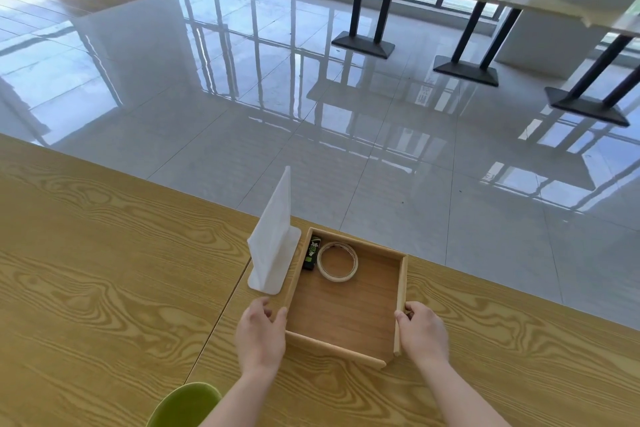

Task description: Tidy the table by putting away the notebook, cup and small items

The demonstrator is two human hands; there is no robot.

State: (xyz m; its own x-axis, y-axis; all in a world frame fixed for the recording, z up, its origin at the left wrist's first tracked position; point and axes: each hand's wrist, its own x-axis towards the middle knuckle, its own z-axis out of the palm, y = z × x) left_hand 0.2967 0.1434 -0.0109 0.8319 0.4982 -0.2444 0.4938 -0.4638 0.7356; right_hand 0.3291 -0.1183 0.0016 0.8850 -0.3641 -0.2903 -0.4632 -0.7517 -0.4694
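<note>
A shallow wooden tray point(346, 312) sits on the wooden table near its far edge. Inside it, at the far left corner, lie a roll of pale tape point(337, 261) and a small black and green packet point(312, 253). My left hand point(260, 336) grips the tray's left wall near the front corner. My right hand point(423, 333) grips the right wall, thumb over the rim. No notebook or cup is in view.
A white plastic sign stand point(273, 246) stands upright just left of the tray, touching or nearly touching it. A green rounded chair back point(185, 404) shows at the bottom edge. The table point(104, 288) ends just beyond the tray, with glossy tiled floor past it.
</note>
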